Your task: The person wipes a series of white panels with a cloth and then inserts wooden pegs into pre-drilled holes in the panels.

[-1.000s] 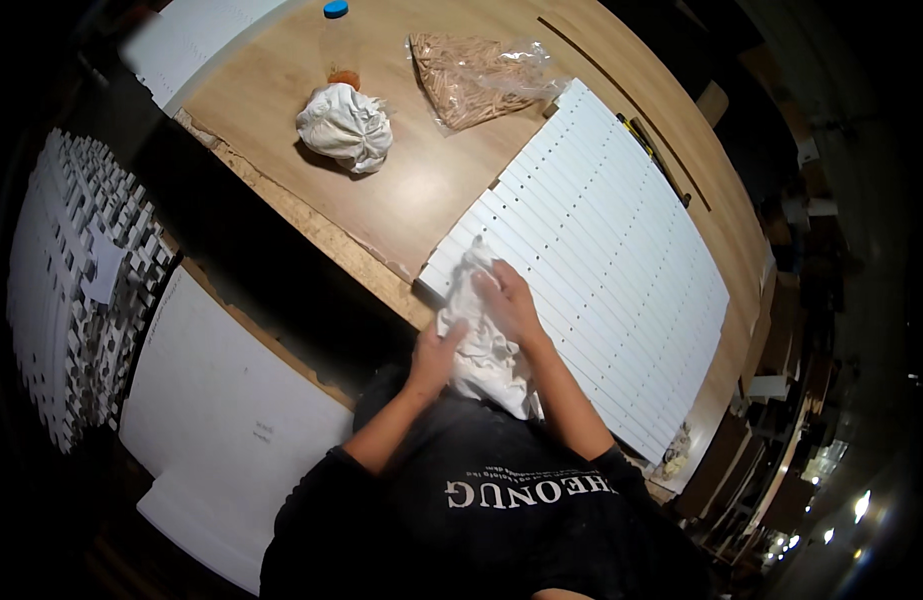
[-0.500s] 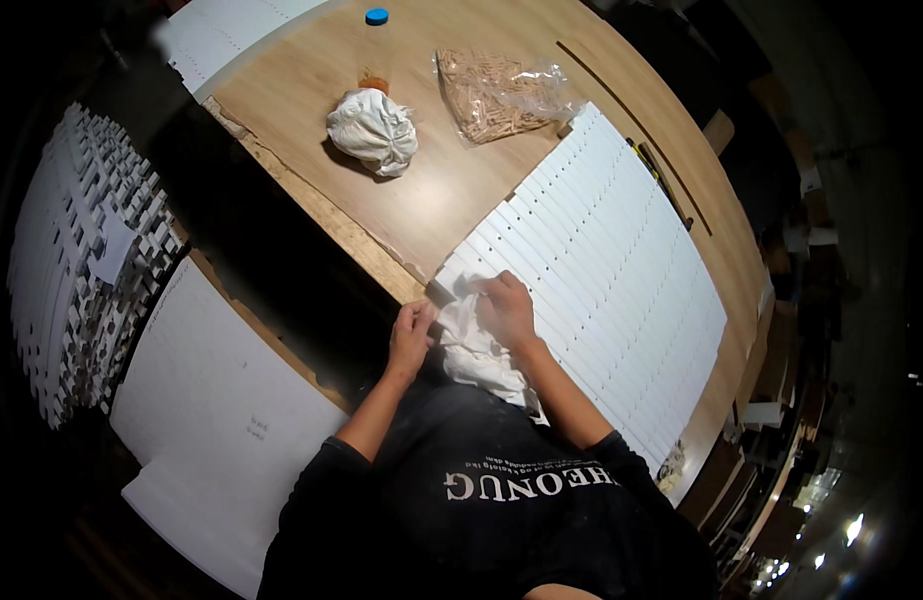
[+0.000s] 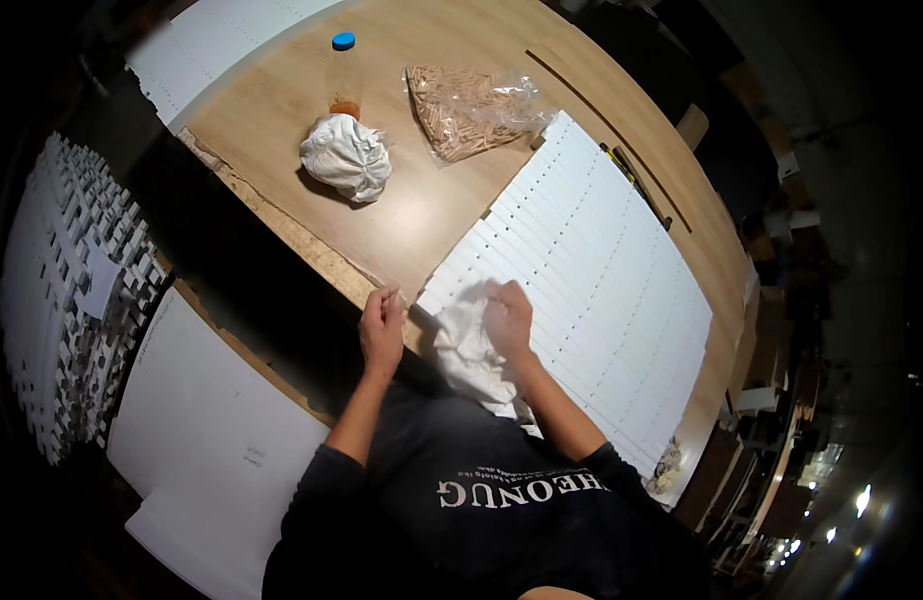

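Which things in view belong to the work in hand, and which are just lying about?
Seemingly in use:
white cloth, by the right hand
white strips, nearby

Apparently lying about:
bottle
cloth bundle
yellow-black tool
peg bag, possibly supplies

I can't tell whether the left hand [image 3: 383, 335] pinches anything; the right hand [image 3: 509, 318] hides part of the white cloth [image 3: 467, 352]. A cloth bundle [image 3: 347, 160] blocks my view of the bottle [image 3: 344, 78] base.
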A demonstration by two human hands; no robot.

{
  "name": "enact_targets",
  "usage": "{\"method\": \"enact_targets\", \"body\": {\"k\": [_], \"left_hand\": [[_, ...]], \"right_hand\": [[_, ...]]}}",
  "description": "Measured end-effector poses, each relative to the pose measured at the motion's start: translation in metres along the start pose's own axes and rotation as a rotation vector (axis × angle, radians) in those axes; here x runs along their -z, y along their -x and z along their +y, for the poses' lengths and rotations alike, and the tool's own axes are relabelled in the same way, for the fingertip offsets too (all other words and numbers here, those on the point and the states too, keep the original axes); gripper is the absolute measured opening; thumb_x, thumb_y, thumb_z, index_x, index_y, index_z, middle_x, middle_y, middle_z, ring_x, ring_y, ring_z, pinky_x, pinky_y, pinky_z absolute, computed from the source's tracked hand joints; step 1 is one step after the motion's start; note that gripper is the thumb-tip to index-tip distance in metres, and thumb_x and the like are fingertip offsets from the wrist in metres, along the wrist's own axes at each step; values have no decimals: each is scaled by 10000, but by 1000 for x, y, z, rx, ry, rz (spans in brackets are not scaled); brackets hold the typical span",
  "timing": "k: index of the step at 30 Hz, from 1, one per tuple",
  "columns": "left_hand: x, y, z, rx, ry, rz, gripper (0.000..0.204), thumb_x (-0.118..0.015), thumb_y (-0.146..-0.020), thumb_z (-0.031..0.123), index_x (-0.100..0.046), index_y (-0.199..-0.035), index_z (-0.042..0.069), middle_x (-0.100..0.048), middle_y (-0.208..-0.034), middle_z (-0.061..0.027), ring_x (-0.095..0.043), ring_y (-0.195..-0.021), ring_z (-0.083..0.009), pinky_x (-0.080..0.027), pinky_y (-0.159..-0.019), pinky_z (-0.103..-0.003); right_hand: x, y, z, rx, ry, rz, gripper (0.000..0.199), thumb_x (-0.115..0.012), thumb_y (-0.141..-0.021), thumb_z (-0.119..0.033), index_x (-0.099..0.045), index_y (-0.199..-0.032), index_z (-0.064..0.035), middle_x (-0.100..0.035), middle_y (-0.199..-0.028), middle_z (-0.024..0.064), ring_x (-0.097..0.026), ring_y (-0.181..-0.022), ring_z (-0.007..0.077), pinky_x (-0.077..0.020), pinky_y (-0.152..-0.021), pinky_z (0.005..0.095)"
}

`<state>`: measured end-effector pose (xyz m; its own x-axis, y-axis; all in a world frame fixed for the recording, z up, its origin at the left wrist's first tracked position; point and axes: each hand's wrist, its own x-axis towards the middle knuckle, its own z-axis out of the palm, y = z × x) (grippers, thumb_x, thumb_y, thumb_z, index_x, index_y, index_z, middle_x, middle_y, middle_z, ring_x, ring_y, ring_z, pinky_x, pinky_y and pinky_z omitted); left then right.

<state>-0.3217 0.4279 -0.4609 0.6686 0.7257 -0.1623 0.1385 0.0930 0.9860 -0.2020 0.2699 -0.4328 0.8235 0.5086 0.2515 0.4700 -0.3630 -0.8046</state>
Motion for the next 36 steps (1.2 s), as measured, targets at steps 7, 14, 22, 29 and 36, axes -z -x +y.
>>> {"method": "enact_targets", "body": {"k": [7, 14, 22, 29, 36], "left_hand": [[-49, -54, -4, -242, -283, 6, 232, -540, -895, 210, -599, -1026, 28, -610, -925, -154, -600, -812, -298, -469, -753, -375], [-54, -55, -6, -309, -330, 40, 222, -514, -896, 200, -608, -1018, 39, -621, -919, -136, -597, -806, -301, -463, -741, -390], [-52, -55, -1, -225, -388, -41, 286, -442, -933, 229, -604, -1018, 9, -615, -968, -167, -585, -914, -315, -444, -821, -379], [-53, -53, 3, -193, -389, -36, 283, -447, -932, 223, -608, -1004, 3, -613, -966, -172, -585, -913, -323, -444, -825, -376], [-53, -54, -1, -240, -372, -23, 296, -436, -939, 227, -610, -996, -5, -613, -944, -164, -588, -885, -306, -448, -805, -364]], "right_hand": [[-6, -41, 1, 125, 456, -186, 390, -557, -670, -90, -668, -1037, -164, -493, -678, 83, -519, -624, 274, -412, -569, 387], [-5, -33, 14, 164, 430, -126, 311, -564, -647, -97, -689, -918, -183, -463, -652, 72, -491, -591, 263, -377, -536, 381], [1, -58, 12, 26, 401, -84, 287, -573, -665, -108, -686, -924, -158, -498, -678, 75, -534, -615, 271, -419, -529, 388], [5, -53, 16, 122, 505, -115, 305, -576, -663, -105, -681, -943, -161, -506, -700, 75, -535, -615, 267, -420, -533, 392], [7, -52, 19, -69, 143, -96, 378, -568, -656, -91, -651, -1021, -149, -493, -737, 103, -514, -657, 297, -425, -579, 405]]}}
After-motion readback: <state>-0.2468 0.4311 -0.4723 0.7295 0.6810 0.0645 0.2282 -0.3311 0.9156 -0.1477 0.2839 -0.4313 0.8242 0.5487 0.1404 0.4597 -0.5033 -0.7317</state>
